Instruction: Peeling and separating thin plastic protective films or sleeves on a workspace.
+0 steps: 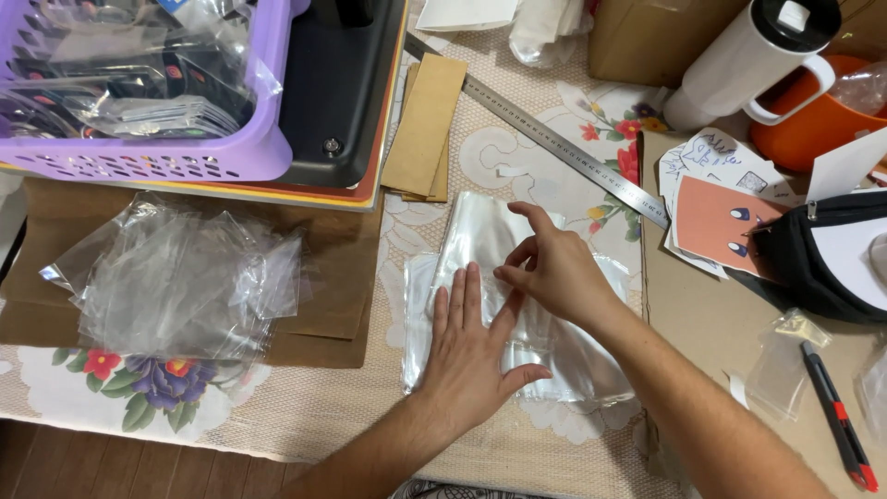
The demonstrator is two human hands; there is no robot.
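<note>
A person's two bare hands work over a stack of clear plastic sleeves (480,231) lying in the middle of a table (323,416) covered with a flowered lace cloth. The left hand (471,346) lies flat on the near part of the stack, fingers straight and slightly spread, pressing it down. The right hand (550,268) sits just beyond it and to the right, its thumb and fingertips closing together as if pinching the top sleeve, though the clear film makes the grip hard to confirm. The stack's long axis runs away from the person, leaning slightly right, so its far end lies beyond both hands. To the left lies a loose pile of plastic bags (176,282) on brown paper; a metal ruler (554,143) runs diagonally behind.
</note>
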